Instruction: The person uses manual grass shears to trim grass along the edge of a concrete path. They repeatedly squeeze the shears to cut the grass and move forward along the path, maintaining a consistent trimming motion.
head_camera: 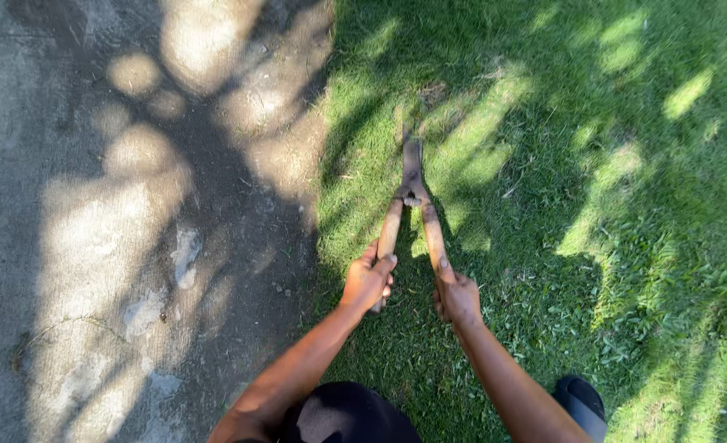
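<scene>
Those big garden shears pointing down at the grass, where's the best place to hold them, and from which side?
Judging by their shape, grip the shears by the two wooden handles, near the ends, coming from the near side, away from the blades. The handles spread apart toward the person, one for each hand. That is where the left hand and right hand sit, each wrapped round a handle.

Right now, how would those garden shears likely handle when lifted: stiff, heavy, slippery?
The shears probably feel rigid but hinged, since two wooden handles meet at one pivot. Likely front-heavy: the metal blades sit far from the left hand and right hand. Bare wood suggests a fairly secure hold.
</scene>
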